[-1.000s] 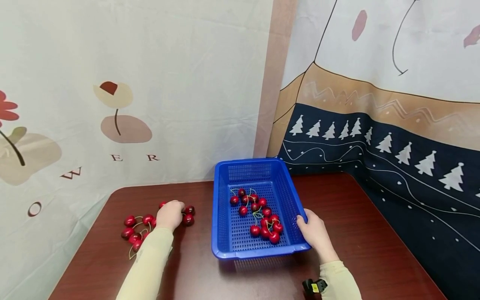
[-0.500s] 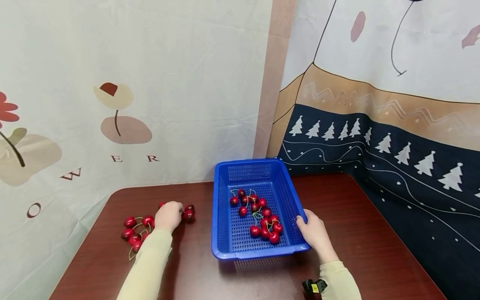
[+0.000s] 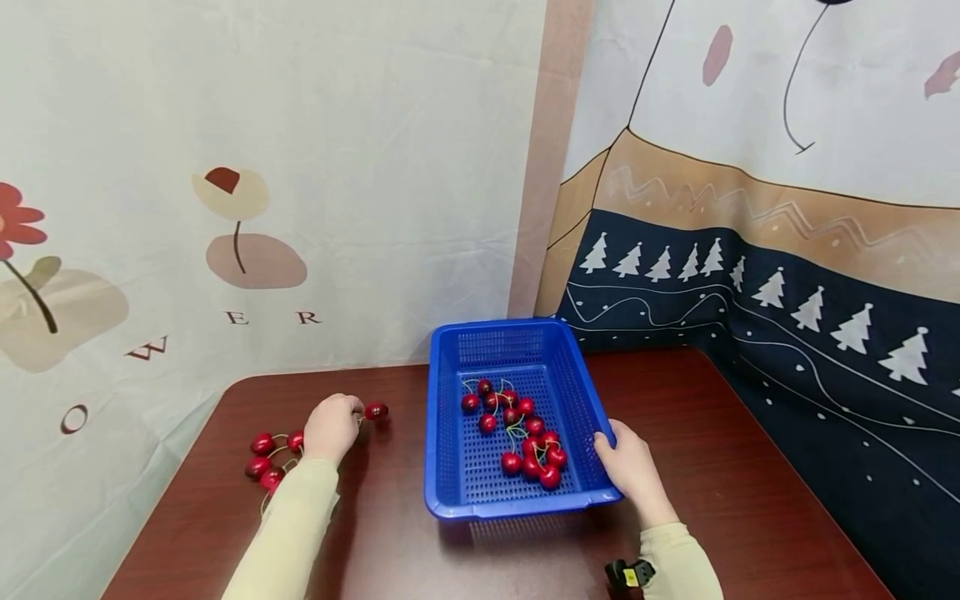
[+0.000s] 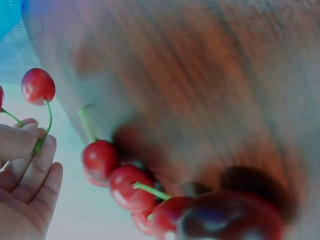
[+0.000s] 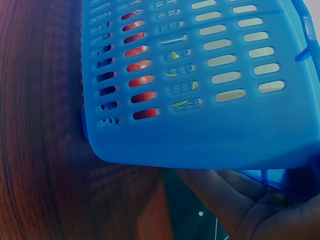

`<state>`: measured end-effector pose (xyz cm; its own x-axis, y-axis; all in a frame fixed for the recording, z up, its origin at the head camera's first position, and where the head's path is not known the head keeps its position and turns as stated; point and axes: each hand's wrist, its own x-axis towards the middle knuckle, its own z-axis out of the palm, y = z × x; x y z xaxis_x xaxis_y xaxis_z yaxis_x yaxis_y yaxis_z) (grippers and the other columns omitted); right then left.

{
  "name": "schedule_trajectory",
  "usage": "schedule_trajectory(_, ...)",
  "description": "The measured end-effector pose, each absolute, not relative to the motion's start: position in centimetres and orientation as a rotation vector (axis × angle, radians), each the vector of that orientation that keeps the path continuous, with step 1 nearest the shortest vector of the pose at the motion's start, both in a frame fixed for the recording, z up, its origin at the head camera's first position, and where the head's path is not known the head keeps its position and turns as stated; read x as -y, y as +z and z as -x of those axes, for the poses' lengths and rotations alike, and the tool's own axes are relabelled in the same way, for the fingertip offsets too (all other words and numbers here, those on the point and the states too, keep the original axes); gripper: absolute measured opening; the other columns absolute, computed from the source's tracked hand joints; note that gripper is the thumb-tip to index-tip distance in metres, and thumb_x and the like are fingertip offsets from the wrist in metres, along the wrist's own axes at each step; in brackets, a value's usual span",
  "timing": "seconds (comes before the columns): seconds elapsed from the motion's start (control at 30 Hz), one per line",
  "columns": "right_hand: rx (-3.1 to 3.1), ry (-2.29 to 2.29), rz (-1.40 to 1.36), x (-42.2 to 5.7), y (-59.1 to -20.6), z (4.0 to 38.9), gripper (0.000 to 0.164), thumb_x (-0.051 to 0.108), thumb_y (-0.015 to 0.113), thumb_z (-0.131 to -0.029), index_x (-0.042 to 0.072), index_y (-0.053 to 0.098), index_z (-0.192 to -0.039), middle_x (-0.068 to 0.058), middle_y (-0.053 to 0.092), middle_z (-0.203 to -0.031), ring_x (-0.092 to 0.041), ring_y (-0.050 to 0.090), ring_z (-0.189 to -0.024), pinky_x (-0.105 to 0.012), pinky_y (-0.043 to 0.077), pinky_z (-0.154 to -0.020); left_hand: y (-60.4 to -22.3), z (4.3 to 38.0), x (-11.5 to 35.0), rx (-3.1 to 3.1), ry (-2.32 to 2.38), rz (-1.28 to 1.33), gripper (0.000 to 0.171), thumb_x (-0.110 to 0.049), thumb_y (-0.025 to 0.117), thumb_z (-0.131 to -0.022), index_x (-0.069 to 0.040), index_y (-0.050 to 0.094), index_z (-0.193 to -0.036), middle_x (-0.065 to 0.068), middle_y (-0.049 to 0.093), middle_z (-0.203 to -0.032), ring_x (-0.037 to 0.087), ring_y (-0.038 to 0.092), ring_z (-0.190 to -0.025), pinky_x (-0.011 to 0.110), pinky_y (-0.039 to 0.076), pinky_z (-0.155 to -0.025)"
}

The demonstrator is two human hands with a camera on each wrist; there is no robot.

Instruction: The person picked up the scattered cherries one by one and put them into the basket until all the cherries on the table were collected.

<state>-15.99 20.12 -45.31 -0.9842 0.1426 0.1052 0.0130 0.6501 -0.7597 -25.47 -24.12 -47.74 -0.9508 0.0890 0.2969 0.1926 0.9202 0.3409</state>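
Note:
My left hand (image 3: 333,427) is over the left part of the table. Its thumb and fingers pinch green stems, and from one of these extends a red cherry (image 4: 38,86) in the left wrist view; a second cherry is cut off at the frame edge. Below and left of that hand several loose cherries (image 3: 262,443) lie on the table, partly behind the sleeve. My right hand (image 3: 630,467) grips the right rim of a blue plastic basket (image 3: 517,507), thumb on top. Several cherries (image 3: 533,425) with stems lie inside the basket.
The dark red wooden table (image 3: 405,550) runs back to a printed cloth (image 3: 390,167) hanging behind it. A dark blue cloth with white trees (image 3: 768,287) hangs along the right edge. A small black device (image 3: 628,573) is at the right wrist.
My left hand shifts slightly up and left, and the cherries by its fingertips rise with it. The cherry cluster there looks smaller. Right hand and basket stay put.

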Motion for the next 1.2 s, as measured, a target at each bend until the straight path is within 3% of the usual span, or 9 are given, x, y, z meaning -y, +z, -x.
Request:
schedule_trajectory(0.2, 2.713, 1.249, 0.136, -20.2, -45.3, 16.0, 0.036, 0.009, 0.054, -0.097, -0.013, 0.056, -0.124, -0.029, 0.065, -0.11, -0.035, 0.066, -0.09, -0.053, 0.052, -0.082, -45.5, 25.0, 23.8, 2.745, -0.588, 0.246, 0.017, 0.007, 0.06, -0.085, 0.002, 0.074, -0.091, 0.017, 0.067, -0.088, 0.037, 0.062, -0.086, 0.051, 0.053, -0.078)
schedule_trajectory(0.53, 2.716, 1.25, 0.138, -20.2, -45.4, 16.0, 0.036, 0.01, 0.053, -0.097, -0.013, 0.056, -0.125, -0.03, 0.065, -0.111, -0.035, 0.066, -0.091, -0.053, 0.052, -0.082, -41.8, 25.2, 22.7, 2.622, -0.69, 0.324, 0.01, 0.004, 0.066, -0.087, 0.003, 0.074, -0.093, 0.018, 0.069, -0.092, 0.037, 0.063, -0.088, 0.052, 0.051, -0.081)
schedule_trajectory(1.2, 2.72, 1.259, 0.142, -20.1, -45.4, 16.0, 0.037, 0.011, 0.053, -0.098, -0.012, 0.056, -0.126, -0.029, 0.065, -0.112, -0.035, 0.065, -0.092, -0.053, 0.052, -0.083, -34.4, 25.4, 15.0, 2.391, -0.876, 0.482, 0.012, 0.0, 0.072, -0.088, -0.002, 0.078, -0.098, 0.012, 0.072, -0.096, 0.029, 0.065, -0.09, 0.044, 0.054, -0.081)
